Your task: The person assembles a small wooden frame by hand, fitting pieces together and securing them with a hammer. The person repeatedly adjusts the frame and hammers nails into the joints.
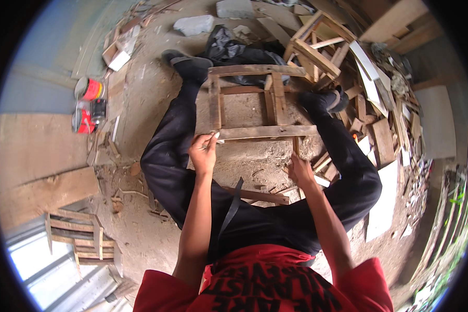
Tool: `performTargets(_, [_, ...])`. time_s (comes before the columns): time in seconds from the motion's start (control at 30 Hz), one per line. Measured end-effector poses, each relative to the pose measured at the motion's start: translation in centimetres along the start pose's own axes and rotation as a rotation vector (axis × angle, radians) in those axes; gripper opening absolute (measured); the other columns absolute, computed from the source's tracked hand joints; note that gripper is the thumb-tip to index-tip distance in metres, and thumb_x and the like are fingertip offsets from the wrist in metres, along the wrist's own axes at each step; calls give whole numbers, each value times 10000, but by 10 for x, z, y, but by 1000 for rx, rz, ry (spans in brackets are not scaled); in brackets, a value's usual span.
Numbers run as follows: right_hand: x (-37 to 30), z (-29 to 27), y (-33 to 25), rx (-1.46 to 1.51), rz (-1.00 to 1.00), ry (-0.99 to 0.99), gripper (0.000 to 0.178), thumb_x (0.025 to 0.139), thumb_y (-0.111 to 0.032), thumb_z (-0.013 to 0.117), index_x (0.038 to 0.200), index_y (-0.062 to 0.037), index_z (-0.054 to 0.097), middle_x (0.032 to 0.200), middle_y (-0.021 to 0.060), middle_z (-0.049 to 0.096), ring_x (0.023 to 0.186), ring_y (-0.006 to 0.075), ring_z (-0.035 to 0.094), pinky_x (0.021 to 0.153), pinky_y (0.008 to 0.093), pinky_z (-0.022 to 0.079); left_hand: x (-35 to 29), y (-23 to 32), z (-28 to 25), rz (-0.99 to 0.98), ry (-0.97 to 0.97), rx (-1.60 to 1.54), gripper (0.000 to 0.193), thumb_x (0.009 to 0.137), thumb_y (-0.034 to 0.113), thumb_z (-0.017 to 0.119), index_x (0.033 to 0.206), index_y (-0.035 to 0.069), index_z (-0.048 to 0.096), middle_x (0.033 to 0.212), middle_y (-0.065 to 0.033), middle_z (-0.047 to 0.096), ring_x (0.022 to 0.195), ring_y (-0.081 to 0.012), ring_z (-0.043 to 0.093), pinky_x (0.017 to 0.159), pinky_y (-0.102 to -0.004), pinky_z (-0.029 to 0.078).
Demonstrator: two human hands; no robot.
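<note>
Okay, so straddling a rough wooden frame, right between both lower legs in black trousers. Pinching the left end of the near rail with the left hand, thumb close to forefinger, though not making out anything small between those tips. With the right hand, wrapping curled fingers around a slim wooden stick just on the near side of the rail's right half, and honestly not telling stick from tool handle at this angle.

Worrying mostly about twisting the frame, probably by pushing hard on the right while barely steadying the left. Also risking a nipped thumb, mainly by knocking anything too close to that left corner. Maybe splitting that old-looking rail by forcing it near the end. Inviting a skid too, maybe, by working near crumpled black plastic past the far rail and loose offcuts beside the right foot.
</note>
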State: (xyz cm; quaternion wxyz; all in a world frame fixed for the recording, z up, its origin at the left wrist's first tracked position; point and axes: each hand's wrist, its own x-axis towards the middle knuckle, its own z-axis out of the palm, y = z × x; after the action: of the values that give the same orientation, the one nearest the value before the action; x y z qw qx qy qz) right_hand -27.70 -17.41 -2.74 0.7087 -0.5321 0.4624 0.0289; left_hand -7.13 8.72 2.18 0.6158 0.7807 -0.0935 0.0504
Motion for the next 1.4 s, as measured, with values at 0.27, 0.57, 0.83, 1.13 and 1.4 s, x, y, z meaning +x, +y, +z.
performTargets(0.27, [-209,42,-41,-113,323,-254,356,1025,-410,520,978,-57,499,625,-52,399,464,50,355,400,233,289,-2,-6,-2,-2,42,1,111,778,-14,784,815,-10,679,793,-78,667,688,-166,650,637,-279,514])
performTargets(0.57, [-185,103,-104,-740,-441,-226,314,1025,-273,521,949,31,498,584,240,539,555,433,604,481,450,411,2,1,-6,22,18,59,106,770,-41,758,835,-6,681,798,-91,651,725,-218,649,664,-317,513])
performTargets(0.83, [-166,138,-108,-745,-483,-314,303,1023,-264,518,926,20,482,614,281,550,634,510,597,501,500,422,0,8,-8,48,24,89,98,770,-47,736,835,-17,670,806,-106,659,733,-229,655,665,-324,515])
performTargets(1.13, [-170,136,-117,-831,-546,-343,224,1002,-186,555,1005,23,475,622,266,571,636,498,613,481,492,436,0,6,-7,27,25,162,108,762,-6,760,839,12,687,810,-106,651,758,-281,652,692,-354,523])
performTargets(1.4, [-144,133,-94,-876,-529,-334,235,995,-196,571,954,11,466,622,277,553,651,505,600,487,505,417,0,-1,-8,116,57,95,135,756,-9,768,827,17,657,806,-99,636,751,-279,647,680,-358,520])
